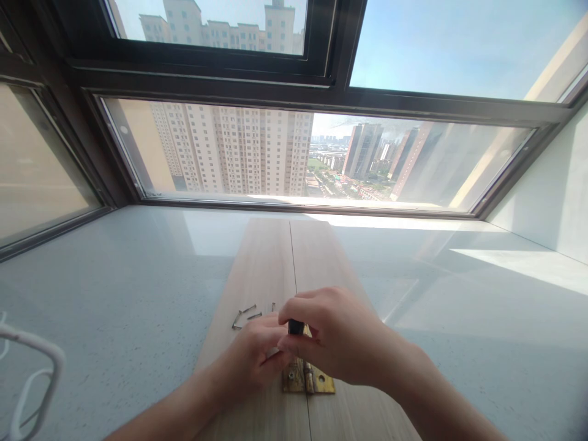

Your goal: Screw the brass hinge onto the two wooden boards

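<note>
Two pale wooden boards (pixel 266 257) lie side by side with a thin seam between them. A brass hinge (pixel 327 384) straddles the seam, its upper part covered by my hands; a screw sits in its lower left hole and the lower right hole is bare. My right hand (pixel 342 337) is closed round the black handle (pixel 295 327) of a tool, whose lower part is hidden. Beside it, my left hand (pixel 264 346) has its fingers pressed together at the hinge's left side; what they hold is hidden. Several loose screws (pixel 237 318) lie on the left board.
The boards rest on a speckled white sill (pixel 138 294). A white curved metal or plastic frame (pixel 57 367) stands at the lower left. Dark-framed windows (pixel 275 205) rise behind the sill, with tall buildings outside. A white wall (pixel 546 190) is at the right.
</note>
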Motion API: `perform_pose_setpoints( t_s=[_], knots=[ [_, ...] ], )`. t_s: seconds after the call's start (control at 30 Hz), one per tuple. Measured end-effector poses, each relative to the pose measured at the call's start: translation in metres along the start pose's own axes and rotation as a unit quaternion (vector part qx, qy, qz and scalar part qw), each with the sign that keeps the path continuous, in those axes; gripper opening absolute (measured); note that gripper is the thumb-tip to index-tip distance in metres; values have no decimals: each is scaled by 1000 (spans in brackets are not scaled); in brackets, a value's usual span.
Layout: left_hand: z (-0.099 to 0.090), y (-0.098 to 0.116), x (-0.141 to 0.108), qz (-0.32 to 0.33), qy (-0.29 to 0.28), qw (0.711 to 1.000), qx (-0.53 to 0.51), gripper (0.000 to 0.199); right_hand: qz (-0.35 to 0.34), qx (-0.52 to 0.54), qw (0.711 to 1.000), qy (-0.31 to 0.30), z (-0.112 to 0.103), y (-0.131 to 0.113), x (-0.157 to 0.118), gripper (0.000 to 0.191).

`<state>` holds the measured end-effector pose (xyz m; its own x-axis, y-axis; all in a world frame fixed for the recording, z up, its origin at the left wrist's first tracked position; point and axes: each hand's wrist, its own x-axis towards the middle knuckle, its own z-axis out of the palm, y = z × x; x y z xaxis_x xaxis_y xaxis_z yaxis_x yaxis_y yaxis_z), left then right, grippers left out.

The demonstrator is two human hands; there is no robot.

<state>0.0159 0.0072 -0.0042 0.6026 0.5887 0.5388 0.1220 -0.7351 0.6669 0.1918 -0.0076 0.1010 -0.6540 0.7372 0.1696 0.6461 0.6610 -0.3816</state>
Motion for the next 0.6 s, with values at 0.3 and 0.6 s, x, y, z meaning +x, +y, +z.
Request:
perform_pose_setpoints(
  t_s=[0.3, 0.6],
  knots=[
    [-2, 6, 3, -6, -12, 1000, -26, 19, -36, 53, 998, -26, -6, -5, -1, 19],
    [1, -4, 0, -21, 18, 1000, -9, 11, -21, -11, 999, -27, 5, 1, 4, 2]
  ],
)
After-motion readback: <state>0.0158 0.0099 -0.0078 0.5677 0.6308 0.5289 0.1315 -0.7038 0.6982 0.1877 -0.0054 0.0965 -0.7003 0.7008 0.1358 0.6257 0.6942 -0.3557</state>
